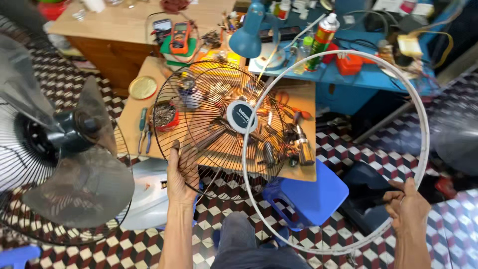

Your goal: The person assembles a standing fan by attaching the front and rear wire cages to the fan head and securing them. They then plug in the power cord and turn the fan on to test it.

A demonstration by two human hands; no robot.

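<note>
Two hands: each grips one fan part above the tiled floor (348, 149).
Left hand (181, 174): fingers clenched on the lower rim of the black wire fan guard (219, 124), held upright before the wooden table (134, 112).
Right hand (408, 206): fingers closed around the white plastic ring (423, 124), which overlaps the guard's right edge.
Room: standing fan (64, 149) close at left; blue stool (311, 192) below.
Containers: red cup (167, 115) holding small metal parts.

A repair workshop is shown: a tool-strewn wooden bench (303, 172), a multimeter (180, 37), a spray can (321, 40) and a dismantled fan (64, 149).
</note>
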